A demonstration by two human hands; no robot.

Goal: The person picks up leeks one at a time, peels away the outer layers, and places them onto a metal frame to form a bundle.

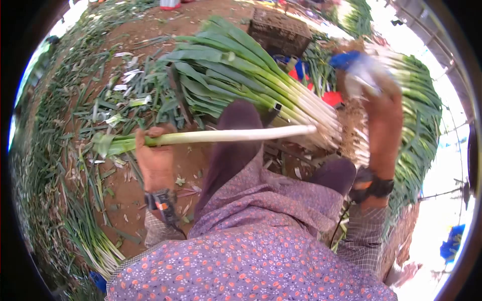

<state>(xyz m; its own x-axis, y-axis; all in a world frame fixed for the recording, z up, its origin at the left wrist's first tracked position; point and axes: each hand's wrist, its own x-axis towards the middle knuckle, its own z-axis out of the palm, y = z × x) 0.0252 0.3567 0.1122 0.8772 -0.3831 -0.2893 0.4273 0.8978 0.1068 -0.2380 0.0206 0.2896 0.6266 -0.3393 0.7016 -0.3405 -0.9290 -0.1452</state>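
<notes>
Green-white leek (221,135) level in left hand (155,158) grip, right hand (384,108) raised, grip unclear

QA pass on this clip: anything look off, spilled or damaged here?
Only the litter: trimmed green leaves lie scattered over the bare soil left of the stacked leeks. The left hand grips a single leek, which looks whole. The right hand is raised and blurred; what it holds is unclear.

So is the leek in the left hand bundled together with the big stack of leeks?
No, the left hand holds a single leek on its own, crossing in front of the stacked leeks.
</notes>
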